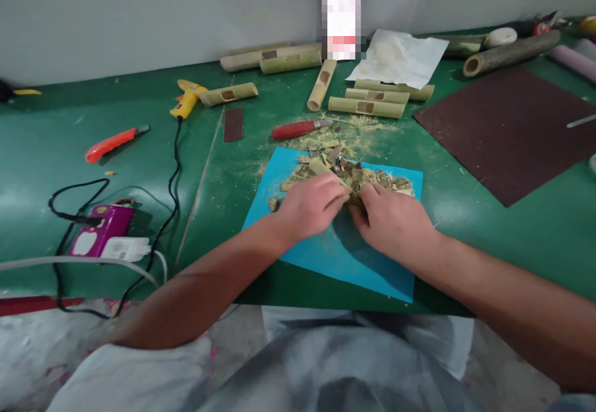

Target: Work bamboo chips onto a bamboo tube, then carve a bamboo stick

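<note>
Over a blue sheet, my left hand and my right hand meet with curled fingers. Both are closed on a pale green bamboo piece, whose far end juts out past my left fingers; its near end is mostly covered by them. Around and beyond my fingertips lies a heap of bamboo scraps and shavings, partly hidden by my hands. Just past the sheet rests a red-handled knife, its blade pointing right among pale sawdust.
Hollow bamboo tubes with cut openings lie at the back, beside a white paper. Dark sandpaper spreads at the right. Leftward are an orange utility knife, a yellow glue gun and a purple power strip with loose cables.
</note>
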A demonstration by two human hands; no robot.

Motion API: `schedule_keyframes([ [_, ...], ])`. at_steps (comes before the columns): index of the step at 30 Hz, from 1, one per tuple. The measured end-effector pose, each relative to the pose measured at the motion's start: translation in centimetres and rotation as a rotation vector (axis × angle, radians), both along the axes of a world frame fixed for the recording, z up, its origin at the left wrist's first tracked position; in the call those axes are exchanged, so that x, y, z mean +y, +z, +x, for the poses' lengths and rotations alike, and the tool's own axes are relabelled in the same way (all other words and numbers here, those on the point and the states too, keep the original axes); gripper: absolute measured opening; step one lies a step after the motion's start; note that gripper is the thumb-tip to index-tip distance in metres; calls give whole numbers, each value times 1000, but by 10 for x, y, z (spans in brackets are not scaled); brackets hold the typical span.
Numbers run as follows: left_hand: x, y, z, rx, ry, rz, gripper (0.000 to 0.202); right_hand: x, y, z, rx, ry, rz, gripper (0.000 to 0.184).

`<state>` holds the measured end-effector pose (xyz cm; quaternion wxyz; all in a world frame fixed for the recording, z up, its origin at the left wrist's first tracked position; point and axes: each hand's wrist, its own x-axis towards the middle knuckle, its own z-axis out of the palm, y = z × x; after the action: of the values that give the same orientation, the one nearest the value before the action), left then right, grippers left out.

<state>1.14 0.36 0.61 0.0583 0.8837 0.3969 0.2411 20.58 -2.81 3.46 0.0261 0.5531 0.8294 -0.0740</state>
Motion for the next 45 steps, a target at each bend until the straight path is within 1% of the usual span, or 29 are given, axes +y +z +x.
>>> schedule_keyframes([
  [3,1,-1,0,-44,16,25,30,0,0,0,7,-4,-4,27],
  [9,1,0,-1,-37,11,8,30,0,0,-1,8,-8,-16,26],
  [14,1,3,-1,14,33,-10,35,1,0,0,7,-11,-12,28],
  [17,2,4,-1,80,-10,-2,38,1,1,0,4,-5,-21,27],
  [20,2,4,-1,64,21,6,39,1,2,0,12,-2,-22,26],
  [24,1,2,0,53,-11,-25,37,0,1,0,12,2,-10,26],
  [26,0,1,0,44,20,-20,36,0,1,1,11,0,-10,27],
  [29,-1,2,1,60,-1,-19,36,-1,2,1,10,0,-14,26],
  [32,-3,3,2,70,2,23,38,-1,2,0,19,1,-8,26],
  [35,-3,3,2,113,-23,8,41,0,1,0,13,2,-6,27],
  [38,-2,3,1,67,23,15,37,0,2,0,9,3,-7,27],
  [41,-2,3,1,76,-3,-7,39,0,3,0,2,1,-22,27],
  [44,-2,4,1,79,32,13,40,-1,3,0,4,0,-21,27],
  [45,-1,4,1,95,26,14,40,-1,3,0,4,4,-21,27],
])
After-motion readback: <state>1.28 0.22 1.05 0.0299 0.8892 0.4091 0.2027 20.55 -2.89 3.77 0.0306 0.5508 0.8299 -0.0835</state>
